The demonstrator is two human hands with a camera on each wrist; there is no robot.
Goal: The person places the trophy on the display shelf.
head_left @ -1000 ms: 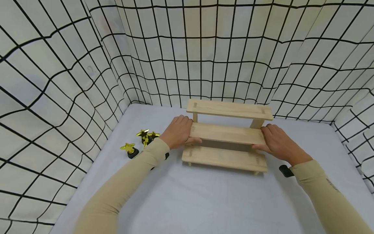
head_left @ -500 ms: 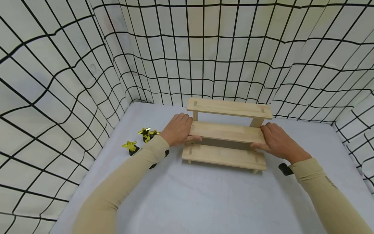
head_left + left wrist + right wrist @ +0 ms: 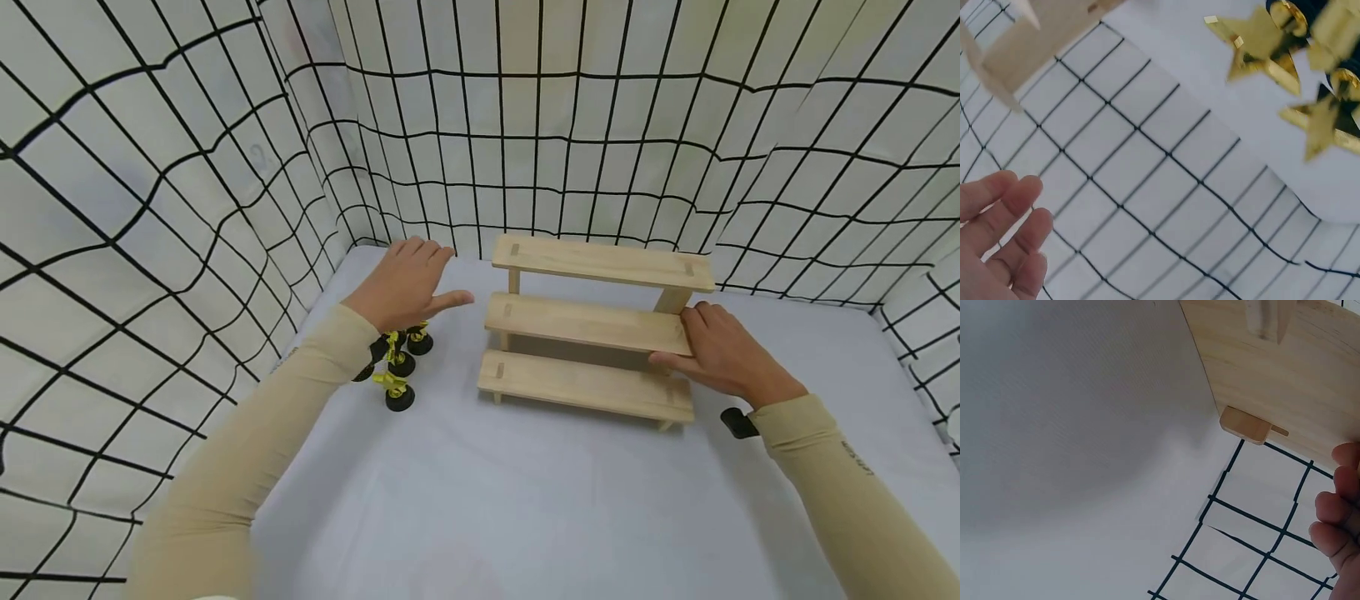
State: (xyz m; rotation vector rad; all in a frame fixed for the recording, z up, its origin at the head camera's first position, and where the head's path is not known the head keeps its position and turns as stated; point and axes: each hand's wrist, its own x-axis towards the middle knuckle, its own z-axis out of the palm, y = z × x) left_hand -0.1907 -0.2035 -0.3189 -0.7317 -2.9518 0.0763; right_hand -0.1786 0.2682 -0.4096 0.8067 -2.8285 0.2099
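A three-tier wooden display shelf stands on the white-covered table. At the right end of its middle tier, my right hand grips the board, thumb in front and fingers behind. The right wrist view has those fingertips curled beside the wooden side panel. My left hand is off the shelf, thumb spread from the fingers and nothing held. Just below it are several small gold star trophies on black bases, partly hidden by the hand and wrist. Their gold stars show large in the left wrist view.
Black grid netting over pale walls rises behind the table and along both sides. The white tabletop stretches in front of the shelf.
My left hand has let go of the shelf's left end and moved left and away, over the trophies. My right hand keeps its grip. The head view has shifted slightly.
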